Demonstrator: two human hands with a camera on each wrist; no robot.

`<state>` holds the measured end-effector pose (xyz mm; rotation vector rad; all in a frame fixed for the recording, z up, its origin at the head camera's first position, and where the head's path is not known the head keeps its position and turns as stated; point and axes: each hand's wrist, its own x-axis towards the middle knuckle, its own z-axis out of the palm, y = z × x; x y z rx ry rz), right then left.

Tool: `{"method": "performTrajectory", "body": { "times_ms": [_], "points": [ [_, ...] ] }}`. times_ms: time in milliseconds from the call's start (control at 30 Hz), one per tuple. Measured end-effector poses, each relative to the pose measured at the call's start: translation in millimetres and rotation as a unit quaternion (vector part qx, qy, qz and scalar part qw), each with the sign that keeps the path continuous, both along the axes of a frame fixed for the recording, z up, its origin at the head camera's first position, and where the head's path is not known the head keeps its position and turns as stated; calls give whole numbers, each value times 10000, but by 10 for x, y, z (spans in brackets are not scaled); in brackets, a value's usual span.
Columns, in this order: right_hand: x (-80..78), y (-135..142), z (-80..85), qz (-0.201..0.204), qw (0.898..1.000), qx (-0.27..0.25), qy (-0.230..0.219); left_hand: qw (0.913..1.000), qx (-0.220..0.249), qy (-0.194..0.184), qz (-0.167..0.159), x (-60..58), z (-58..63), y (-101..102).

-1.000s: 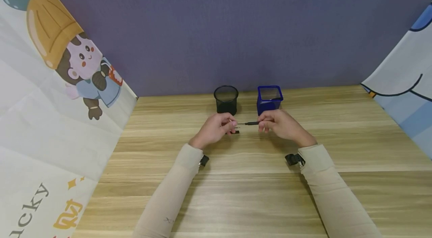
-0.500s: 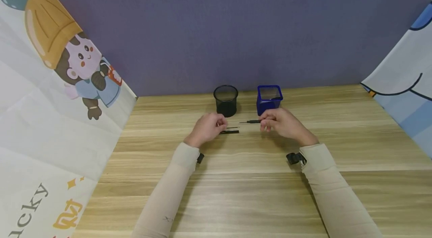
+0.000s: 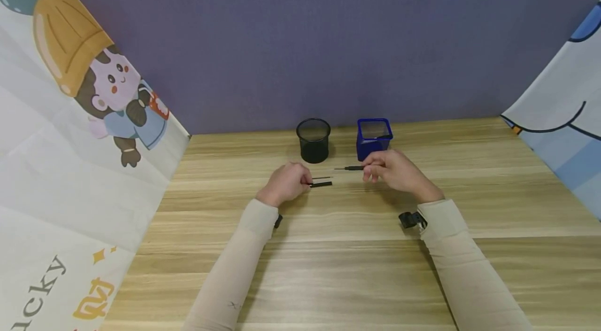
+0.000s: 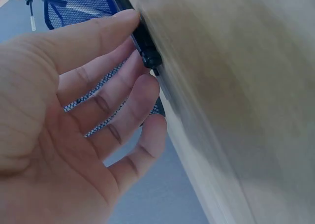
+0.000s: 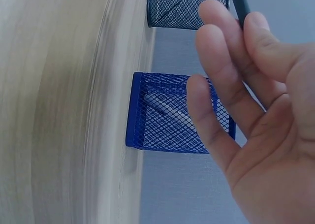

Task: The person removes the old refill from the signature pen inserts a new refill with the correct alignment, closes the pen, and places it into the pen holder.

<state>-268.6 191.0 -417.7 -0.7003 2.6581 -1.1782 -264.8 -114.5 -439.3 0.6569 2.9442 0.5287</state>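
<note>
- Left hand [image 3: 285, 184] pinches black screwdriver [image 3: 322, 184]
- Right hand [image 3: 398, 174] pinches thin screwdriver [image 3: 353, 168], tip facing the gap between hands
- Black mesh cup [image 3: 314, 146], blue mesh holder [image 3: 371, 148]: near desk [image 3: 347, 268] back edge

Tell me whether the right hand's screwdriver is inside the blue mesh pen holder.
No, the right hand holds the black screwdriver outside the blue mesh pen holder, in front of it.

Pot [image 3: 313, 147] left of basket [image 3: 373, 147] on table [image 3: 347, 268], two tools [image 3: 353, 168] before them.
</note>
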Motion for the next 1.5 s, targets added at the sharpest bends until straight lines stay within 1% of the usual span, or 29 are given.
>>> {"method": "performTrajectory", "body": {
  "times_ms": [567,900,1067,1300,1500],
  "points": [
    [14,10,16,44,10000,-38,30,9999,95,-109,-4,14,5,-6],
    [8,12,11,39,10000,-54,21,9993,350,-103,-81,-12,-3,-21],
    [11,20,27,11,10000,-27,26,9982,600,52,-79,-26,40,-55],
    [12,39,37,-43,10000,0,-1,9945,965,406,-31,-42,115,-119],
    [12,48,42,-89,9999,53,-26,9918,1209,409,36,-46,155,-160]
  ]
}}
